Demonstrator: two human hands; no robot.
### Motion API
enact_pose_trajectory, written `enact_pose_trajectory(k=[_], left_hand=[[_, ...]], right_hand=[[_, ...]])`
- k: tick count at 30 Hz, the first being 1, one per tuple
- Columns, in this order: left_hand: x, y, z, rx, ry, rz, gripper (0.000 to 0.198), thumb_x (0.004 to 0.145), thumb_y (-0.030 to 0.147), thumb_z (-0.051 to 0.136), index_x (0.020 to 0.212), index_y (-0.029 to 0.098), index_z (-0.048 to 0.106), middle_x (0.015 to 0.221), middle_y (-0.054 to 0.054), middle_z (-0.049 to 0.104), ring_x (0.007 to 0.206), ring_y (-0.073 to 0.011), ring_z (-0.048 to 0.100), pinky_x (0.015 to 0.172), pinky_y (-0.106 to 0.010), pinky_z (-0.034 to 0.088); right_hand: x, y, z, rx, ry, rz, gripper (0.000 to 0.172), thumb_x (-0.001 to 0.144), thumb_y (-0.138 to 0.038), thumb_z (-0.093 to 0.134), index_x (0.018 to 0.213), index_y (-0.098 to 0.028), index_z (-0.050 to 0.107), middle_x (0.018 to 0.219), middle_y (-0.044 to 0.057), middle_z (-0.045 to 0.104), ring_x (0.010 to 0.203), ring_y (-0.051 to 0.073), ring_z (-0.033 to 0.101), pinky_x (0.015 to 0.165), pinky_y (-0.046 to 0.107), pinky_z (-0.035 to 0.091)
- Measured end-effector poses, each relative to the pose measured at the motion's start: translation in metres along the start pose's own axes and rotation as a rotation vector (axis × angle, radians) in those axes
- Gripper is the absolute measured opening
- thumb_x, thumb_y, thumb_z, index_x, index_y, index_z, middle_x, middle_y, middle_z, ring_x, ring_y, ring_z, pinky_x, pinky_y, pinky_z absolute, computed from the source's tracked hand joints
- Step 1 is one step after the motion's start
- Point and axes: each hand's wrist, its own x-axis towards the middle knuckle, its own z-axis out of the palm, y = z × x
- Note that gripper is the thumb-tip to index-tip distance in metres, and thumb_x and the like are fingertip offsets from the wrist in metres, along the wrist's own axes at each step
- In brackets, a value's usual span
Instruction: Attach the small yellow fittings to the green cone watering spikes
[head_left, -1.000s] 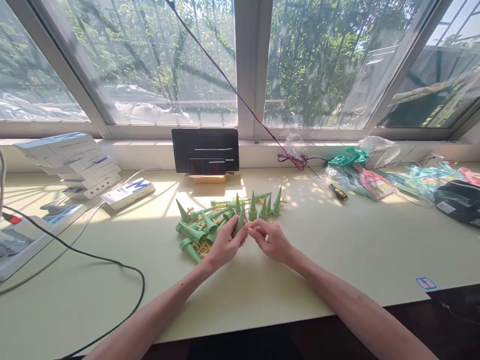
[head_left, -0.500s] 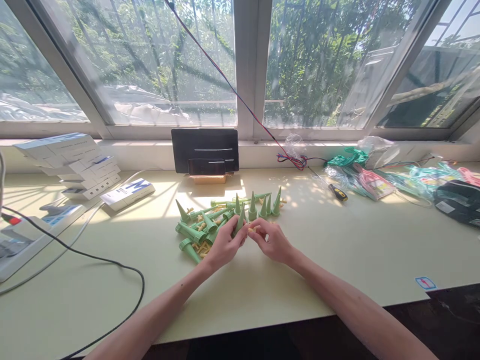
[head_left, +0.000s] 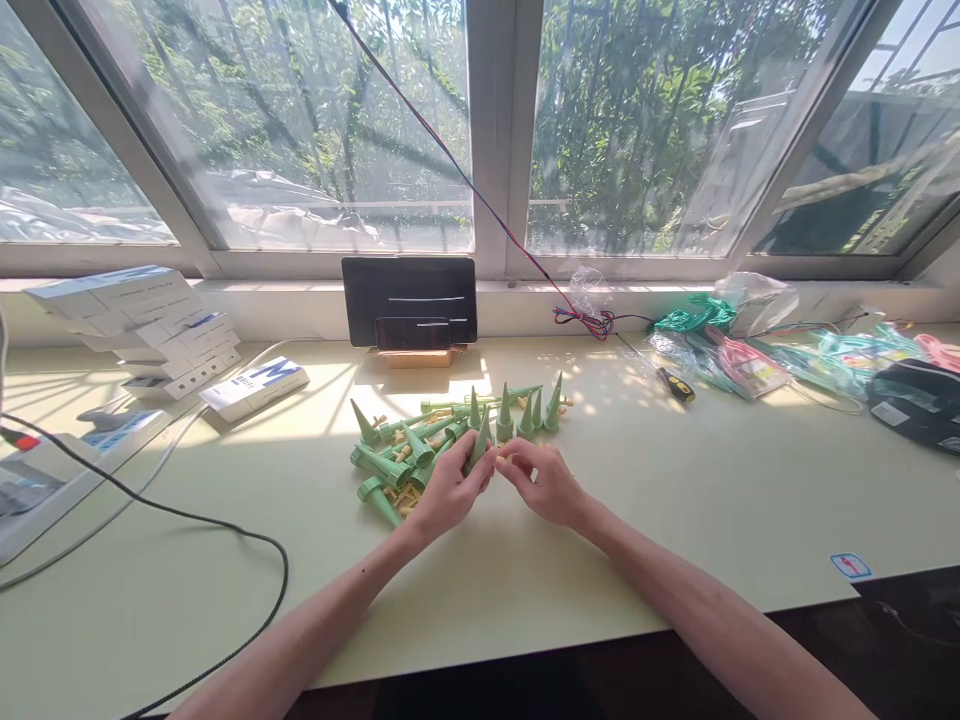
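Observation:
Wrapped around a green plastic watering spike (head_left: 481,436), my left hand (head_left: 452,482) keeps its pointed tip upward. My right hand (head_left: 546,483) meets it from the right, thumb and forefinger pinched on a small yellow plastic valve (head_left: 502,458) that is mostly hidden by the fingertips. Behind and left of the hands lies a pile of green spikes (head_left: 390,466), mixed with yellow valves (head_left: 407,497). Several more spikes (head_left: 505,415) stand point-up just beyond my fingers.
A black tablet (head_left: 409,290) and a phone (head_left: 412,334) lean on a wooden stand. White boxes (head_left: 255,388) and a power strip (head_left: 75,480) sit at left, with a black cable (head_left: 225,522). A screwdriver (head_left: 676,386) and bagged cords (head_left: 742,362) lie at right.
Almost nothing differs. The fingers of my right hand have shifted very slightly at the yellow valve, which shows a little less; my left hand and the pile stay put.

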Motion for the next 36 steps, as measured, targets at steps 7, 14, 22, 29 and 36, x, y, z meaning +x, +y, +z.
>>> enact_pose_trajectory(k=[7,14,22,29,36], left_hand=[[0.0003,0.0012,0.0003,0.012,-0.004,0.004,0.027,0.096,0.041,0.051,0.082,0.02,0.044,0.062,0.006,0.04,0.053,-0.0086,0.035,0.05,-0.023,0.032],[-0.0004,-0.0011,0.0001,0.019,-0.006,0.011,0.025,0.096,0.039,0.051,0.082,0.019,0.044,0.062,0.006,0.039,0.054,-0.0083,0.035,0.051,-0.022,0.032],[0.0002,-0.0034,-0.0009,0.03,0.003,0.026,0.026,0.097,0.04,0.051,0.081,0.02,0.043,0.063,0.005,0.04,0.055,-0.0088,0.037,0.051,-0.022,0.034],[-0.0004,0.0025,0.0004,0.041,0.001,0.019,0.026,0.096,0.041,0.051,0.082,0.019,0.044,0.062,0.006,0.04,0.053,-0.0088,0.036,0.051,-0.023,0.033],[-0.0003,-0.0002,0.0001,0.04,-0.007,0.015,0.027,0.096,0.04,0.05,0.081,0.02,0.043,0.063,0.005,0.04,0.055,-0.0091,0.036,0.051,-0.023,0.032]], right_hand=[[-0.0004,-0.0014,0.0006,0.012,0.017,-0.006,0.016,0.096,-0.035,0.05,0.095,-0.02,0.056,0.054,-0.008,0.041,0.048,0.01,0.035,0.052,0.023,0.035],[-0.0003,0.0015,0.0011,-0.007,0.019,-0.033,0.017,0.098,-0.032,0.048,0.091,-0.019,0.058,0.057,-0.006,0.042,0.051,0.011,0.035,0.053,0.023,0.033],[-0.0001,0.0011,0.0012,0.032,0.031,-0.018,0.019,0.096,-0.037,0.053,0.095,-0.019,0.058,0.055,-0.007,0.044,0.048,0.01,0.038,0.051,0.023,0.036],[-0.0006,0.0026,0.0023,0.015,0.052,-0.045,0.013,0.095,-0.031,0.053,0.093,-0.019,0.057,0.056,-0.007,0.043,0.05,0.01,0.038,0.052,0.023,0.035],[0.0,0.0016,0.0014,0.005,0.039,-0.052,0.017,0.097,-0.031,0.051,0.09,-0.018,0.059,0.057,-0.006,0.044,0.05,0.01,0.037,0.052,0.023,0.034]])
